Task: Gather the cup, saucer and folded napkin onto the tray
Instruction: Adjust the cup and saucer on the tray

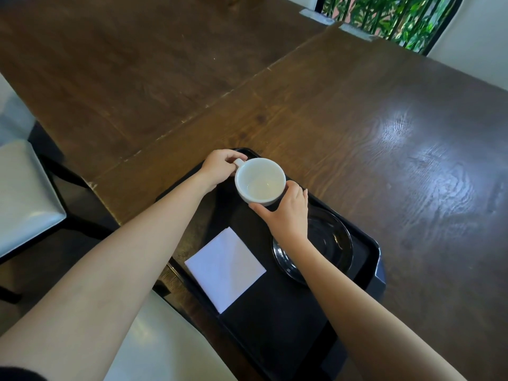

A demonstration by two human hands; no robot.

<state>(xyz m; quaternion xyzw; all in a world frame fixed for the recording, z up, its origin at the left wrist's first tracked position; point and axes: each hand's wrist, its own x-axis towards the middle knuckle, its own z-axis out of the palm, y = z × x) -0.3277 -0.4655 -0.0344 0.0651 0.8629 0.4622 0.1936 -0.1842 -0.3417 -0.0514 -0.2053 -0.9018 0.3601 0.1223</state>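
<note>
A white cup [259,180] is over the far end of the black tray [369,253]. My left hand [220,167] pinches its handle on the left side. My right hand [286,210] cups its near right wall and underside. Whether the cup rests on the tray or is held just above it, I cannot tell. A black glossy saucer [330,237] lies on the tray's right side, partly hidden under my right wrist. A white folded napkin [225,266] lies flat on the tray's left side, one corner reaching the tray's left rim.
The tray sits at the near edge of a dark wooden table [357,127]. White cushioned chairs stand at the left [22,193] and below me [165,345]. A black railing with green plants [390,20] is behind the table's far right corner.
</note>
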